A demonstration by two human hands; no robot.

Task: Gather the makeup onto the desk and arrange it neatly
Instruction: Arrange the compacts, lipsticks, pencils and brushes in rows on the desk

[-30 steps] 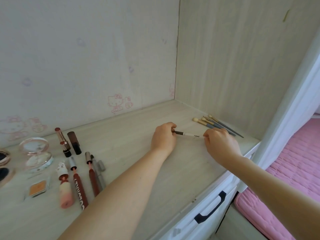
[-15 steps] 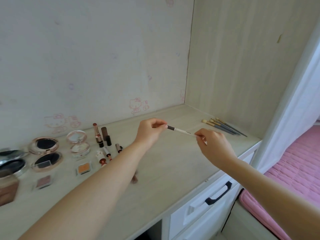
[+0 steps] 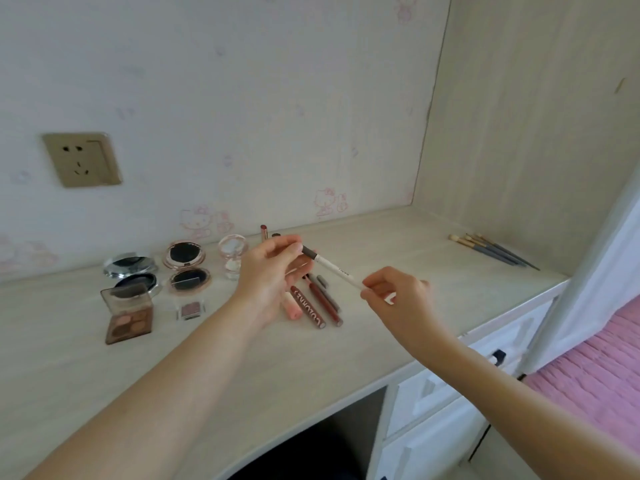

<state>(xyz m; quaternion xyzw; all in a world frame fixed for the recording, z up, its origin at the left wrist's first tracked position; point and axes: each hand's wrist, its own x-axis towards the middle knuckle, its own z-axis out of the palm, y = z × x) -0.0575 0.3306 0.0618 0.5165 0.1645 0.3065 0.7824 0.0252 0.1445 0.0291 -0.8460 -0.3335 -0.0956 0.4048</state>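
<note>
Both hands are up over the desk (image 3: pixel 398 244), sharing one slim white pencil (image 3: pixel 332 268) between them. The left hand (image 3: pixel 273 275) pinches the dark capped end between thumb and fingertips, the other fingers loosely curled beneath. The right hand (image 3: pixel 398 296) pinches the pale far end, fingers bent in around it. The pencil hangs in the air, slanting down from left hand to right, above the middle of the desk and clear of the surface.

Under the left hand lies a cluster of lip products: a dark red tube with lettering (image 3: pixel 309 310), a second brown-red tube (image 3: pixel 325 304) just beside it, a slim grey stick (image 3: pixel 329 292) next to that, and a pink tube (image 3: pixel 292 308) partly hidden by the wrist. A lipstick (image 3: pixel 264 231) shows behind the fingers, near the back edge.

Further towards the left along the back edge stands a clear pink compact (image 3: pixel 233 252), open and upright. Next, a rose-gold round compact (image 3: pixel 187 268) lies open, and a silver round compact (image 3: pixel 133 273) lies open beside that. In front of the silver one, an open brown eyeshadow palette (image 3: pixel 129 315) with four shades. A small single eyeshadow pan (image 3: pixel 191 310) lies between the palette and the lip tubes.

Over in the back right corner of the desk, well apart from everything else, a bunch of brushes (image 3: pixel 491 250) lies side by side with pale tips pointing left.

On the wall, a gold socket plate (image 3: pixel 81 160).
</note>
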